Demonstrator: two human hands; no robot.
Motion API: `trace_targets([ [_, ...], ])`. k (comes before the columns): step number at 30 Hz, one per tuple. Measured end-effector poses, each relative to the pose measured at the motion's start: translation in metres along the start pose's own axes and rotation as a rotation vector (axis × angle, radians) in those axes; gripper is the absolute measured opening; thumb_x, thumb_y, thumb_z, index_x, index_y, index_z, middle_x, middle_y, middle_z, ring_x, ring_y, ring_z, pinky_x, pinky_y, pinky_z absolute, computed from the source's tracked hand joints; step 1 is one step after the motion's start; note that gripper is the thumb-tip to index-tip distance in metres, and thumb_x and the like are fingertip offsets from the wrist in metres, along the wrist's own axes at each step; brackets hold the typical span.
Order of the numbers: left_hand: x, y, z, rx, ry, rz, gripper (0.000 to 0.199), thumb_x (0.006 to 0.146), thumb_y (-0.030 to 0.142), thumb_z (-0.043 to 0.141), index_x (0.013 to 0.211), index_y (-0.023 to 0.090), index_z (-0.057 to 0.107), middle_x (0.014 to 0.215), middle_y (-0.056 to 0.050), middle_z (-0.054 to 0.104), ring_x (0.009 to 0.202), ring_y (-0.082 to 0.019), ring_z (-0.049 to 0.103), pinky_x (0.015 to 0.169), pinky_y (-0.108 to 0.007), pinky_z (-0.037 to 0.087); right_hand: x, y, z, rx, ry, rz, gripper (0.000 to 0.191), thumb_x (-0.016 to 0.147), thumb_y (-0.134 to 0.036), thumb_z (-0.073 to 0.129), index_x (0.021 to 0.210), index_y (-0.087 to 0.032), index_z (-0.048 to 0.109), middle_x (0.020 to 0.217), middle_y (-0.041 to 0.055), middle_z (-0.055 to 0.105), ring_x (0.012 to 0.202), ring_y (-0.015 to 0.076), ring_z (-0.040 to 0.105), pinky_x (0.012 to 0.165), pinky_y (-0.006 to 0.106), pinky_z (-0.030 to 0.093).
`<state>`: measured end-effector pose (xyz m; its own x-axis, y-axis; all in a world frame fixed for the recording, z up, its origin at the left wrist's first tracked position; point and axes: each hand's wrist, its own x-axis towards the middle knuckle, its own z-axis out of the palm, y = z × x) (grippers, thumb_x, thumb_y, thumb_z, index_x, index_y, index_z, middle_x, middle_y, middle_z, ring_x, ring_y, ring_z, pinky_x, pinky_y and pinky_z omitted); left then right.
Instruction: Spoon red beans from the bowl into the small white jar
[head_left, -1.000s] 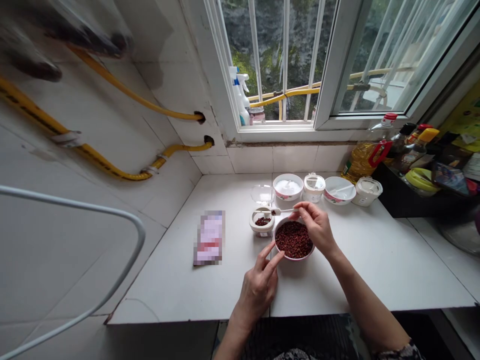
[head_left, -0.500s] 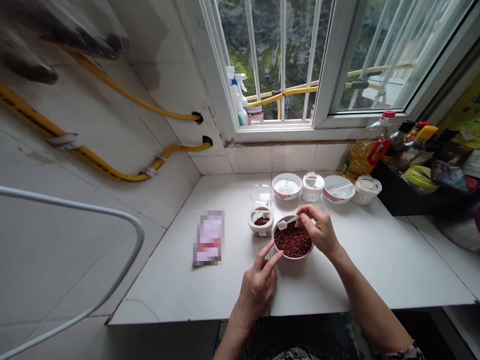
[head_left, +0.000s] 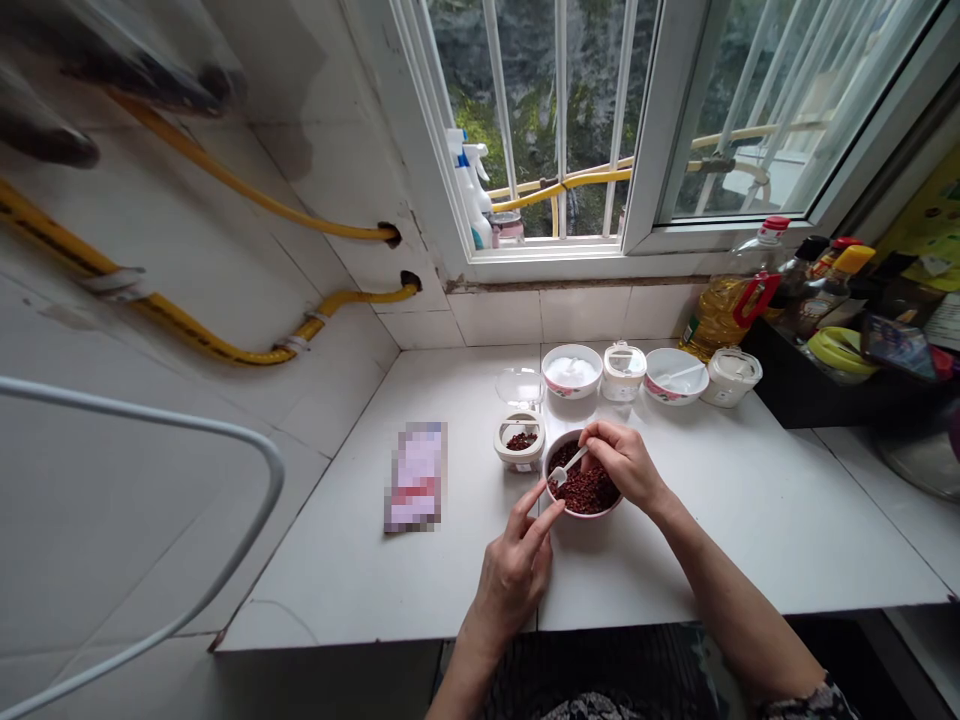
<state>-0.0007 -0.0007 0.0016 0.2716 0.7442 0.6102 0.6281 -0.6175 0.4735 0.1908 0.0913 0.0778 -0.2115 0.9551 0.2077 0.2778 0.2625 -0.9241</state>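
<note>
A bowl (head_left: 596,513) filled with small dark-red peppercorn-like grains (head_left: 596,492) stands on the counter. My right hand (head_left: 624,462) pinches the handle of a small white spoon (head_left: 562,474), whose scoop end dips to the grains at the bowl's left side. Two stretched fingers of my left hand (head_left: 517,570) press on the bowl's near-left rim, with the other fingers curled below. Just left of the bowl is a small white-rimmed jar (head_left: 519,458) with some of the same grains inside. Its clear lid (head_left: 519,385) stands raised behind it.
A bowl of white powder (head_left: 572,388), a lidded jar (head_left: 624,372), a bowl with a white spoon (head_left: 675,392) and another jar (head_left: 733,378) line the back. An oil bottle (head_left: 712,320) stands right. A blurred purple packet (head_left: 416,480) lies left.
The spoon has gone down and left, from above the bowl's back edge to the grains at its left side. My right hand moved slightly left with it; my left hand stayed at the rim.
</note>
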Motion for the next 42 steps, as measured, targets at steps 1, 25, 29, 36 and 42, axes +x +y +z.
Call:
trace_targets([
  [1,0.0,0.0,0.0,0.0,-0.005,-0.002,0.052,0.094,0.002,0.045,0.14,0.025,0.049,0.145,-0.015,0.053,0.096,-0.014,0.073,0.077,-0.022,0.062,0.0,0.0,-0.001,0.031,0.013,0.027,0.015,0.082,-0.02,0.049,0.072,-0.024,0.06,0.053,-0.0032,0.066,0.053,0.0169,0.06,0.069,0.031,0.049],
  [25,0.0,0.0,0.0,0.019,0.0,0.01,0.052,0.094,0.001,0.044,0.139,0.024,0.049,0.143,-0.015,0.054,0.101,-0.015,0.072,0.078,-0.023,0.062,0.009,0.009,-0.008,0.334,0.093,0.21,0.014,0.069,-0.034,0.058,0.069,-0.021,0.063,0.047,-0.0002,0.067,0.048,0.0168,0.06,0.059,0.03,0.049],
  [29,0.0,-0.001,0.0,0.023,-0.001,0.012,0.051,0.094,0.001,0.044,0.139,0.023,0.05,0.143,-0.017,0.053,0.101,-0.016,0.072,0.077,-0.023,0.062,0.008,0.01,-0.006,0.312,0.106,0.208,0.015,0.069,-0.034,0.057,0.069,-0.021,0.062,0.047,-0.0006,0.066,0.047,0.0166,0.059,0.058,0.029,0.048],
  [36,-0.001,-0.001,0.0,0.01,-0.016,-0.002,0.054,0.095,0.003,0.044,0.143,0.026,0.047,0.144,-0.016,0.054,0.093,-0.015,0.073,0.076,-0.024,0.063,0.003,0.003,-0.002,-0.02,0.109,-0.016,0.014,0.084,-0.027,0.051,0.074,-0.023,0.061,0.054,-0.0019,0.066,0.058,0.0192,0.062,0.075,0.035,0.05],
  [42,-0.001,-0.001,0.001,0.004,-0.01,0.005,0.054,0.094,0.002,0.044,0.142,0.026,0.047,0.145,-0.016,0.053,0.098,-0.015,0.073,0.076,-0.023,0.062,0.001,0.005,-0.004,-0.225,0.147,-0.19,0.016,0.087,-0.021,0.049,0.076,-0.026,0.06,0.056,-0.0012,0.067,0.077,0.0245,0.064,0.092,0.042,0.045],
])
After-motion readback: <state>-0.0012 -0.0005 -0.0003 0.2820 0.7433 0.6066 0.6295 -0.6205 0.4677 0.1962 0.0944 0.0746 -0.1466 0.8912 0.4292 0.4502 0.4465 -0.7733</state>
